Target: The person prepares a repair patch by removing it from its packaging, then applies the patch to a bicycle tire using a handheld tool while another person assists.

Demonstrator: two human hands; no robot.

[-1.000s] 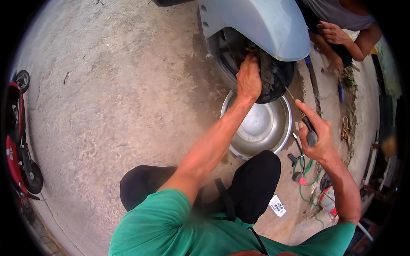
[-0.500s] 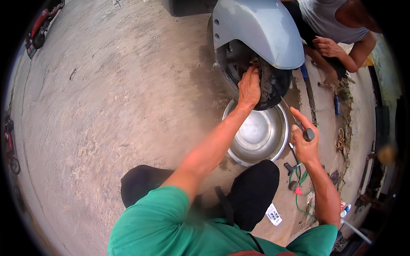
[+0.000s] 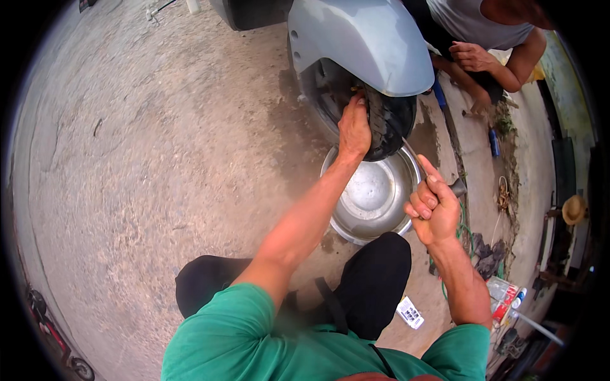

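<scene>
A scooter-like front wheel with a black tyre (image 3: 380, 130) sits under a pale grey mudguard (image 3: 365, 44). My left hand (image 3: 354, 132) reaches in on the tyre's left side, its fingers closed at the wheel beside a small brass-coloured part; the fingertips are partly hidden. My right hand (image 3: 434, 206) is closed around a screwdriver-like tool (image 3: 413, 152) with a thin metal shaft and a dark handle end. The shaft's tip meets the tyre's lower right edge. Below the tyre stands a round metal basin (image 3: 406, 223), partly covered by the wheel and my left arm.
Another person (image 3: 480, 60) crouches at the upper right, hands near the knees. On the ground lie a white printed pack (image 3: 410, 313), a green cord (image 3: 467, 230), dark cloth (image 3: 488, 255) and a blue cylinder (image 3: 494, 143). Wet patches darken the concrete beside the wheel.
My right hand has turned and its fingers have curled in around the tool, where finger and thumb were more spread. My left hand stays at the wheel. The view has shifted slightly.
</scene>
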